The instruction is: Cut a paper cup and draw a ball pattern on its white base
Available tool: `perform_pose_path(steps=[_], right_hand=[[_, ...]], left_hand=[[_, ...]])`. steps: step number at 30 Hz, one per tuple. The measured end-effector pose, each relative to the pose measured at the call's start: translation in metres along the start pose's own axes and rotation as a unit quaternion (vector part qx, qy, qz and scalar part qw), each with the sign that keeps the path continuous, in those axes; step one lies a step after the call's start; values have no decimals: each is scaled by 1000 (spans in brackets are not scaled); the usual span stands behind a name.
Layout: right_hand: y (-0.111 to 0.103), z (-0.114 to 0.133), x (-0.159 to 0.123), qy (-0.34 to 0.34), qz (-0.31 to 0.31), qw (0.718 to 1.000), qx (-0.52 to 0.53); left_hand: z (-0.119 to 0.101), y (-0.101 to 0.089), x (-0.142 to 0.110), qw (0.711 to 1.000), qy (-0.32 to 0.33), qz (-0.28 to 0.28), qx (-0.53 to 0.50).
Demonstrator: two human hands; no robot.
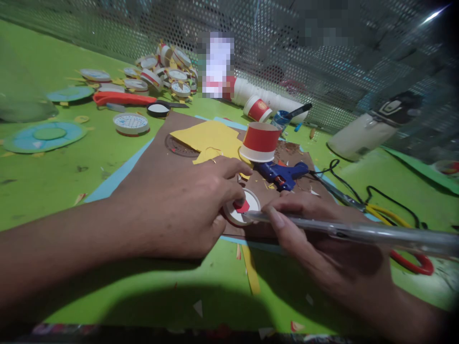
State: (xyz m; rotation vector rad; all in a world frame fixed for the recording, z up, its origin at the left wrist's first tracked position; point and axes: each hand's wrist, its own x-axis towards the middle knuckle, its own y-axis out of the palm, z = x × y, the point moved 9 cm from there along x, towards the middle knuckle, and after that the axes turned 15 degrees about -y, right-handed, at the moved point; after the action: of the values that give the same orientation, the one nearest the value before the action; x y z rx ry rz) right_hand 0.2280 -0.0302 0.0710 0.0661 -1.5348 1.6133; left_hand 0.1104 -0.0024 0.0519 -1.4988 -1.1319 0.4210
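Note:
My left hand (pixel 193 205) is closed over the far left side of a small white paper-cup base (pixel 254 198), its fingertips pressing a small red paper piece (pixel 242 207) against the base's face. A clear-barrelled pen (pixel 304 224) lies in my right hand (pixel 333 258), pinched between thumb and fingers. Its tip meets the base at the lower edge of the red piece. Just beyond my hands are a blue glue gun (pixel 287 175) and a red and white paper-cup section (pixel 261 142). Part of the base is hidden by my left fingers.
A brown sheet (pixel 143 167) with yellow paper (pixel 204 136) lies under the work. Scissors (pixel 390 215) with yellow and red handles rest at right. Behind are a red cutter (pixel 122 98), decorated cup discs (pixel 177 75), stacked cups (pixel 268 98) and a perforated metal screen (pixel 143 28).

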Motion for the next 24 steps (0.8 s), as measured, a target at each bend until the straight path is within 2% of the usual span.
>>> perform_pose_path(steps=[3, 14, 17, 21, 24], right_hand=[[-1, -1, 1, 22, -6, 1000, 16], [-4, -11, 1, 88, -52, 993, 57], [-6, -9, 1, 91, -46, 994, 40], [-23, -11, -5, 116, -92, 989, -14], [-27, -15, -7, 120, -104, 987, -33]], left_hand=[[-2, 5, -1, 999, 15, 34, -12], [1, 6, -1, 999, 9, 26, -28], [1, 6, 0, 999, 7, 30, -33], [1, 6, 1, 998, 3, 41, -37], [2, 6, 1, 998, 1, 43, -39]])
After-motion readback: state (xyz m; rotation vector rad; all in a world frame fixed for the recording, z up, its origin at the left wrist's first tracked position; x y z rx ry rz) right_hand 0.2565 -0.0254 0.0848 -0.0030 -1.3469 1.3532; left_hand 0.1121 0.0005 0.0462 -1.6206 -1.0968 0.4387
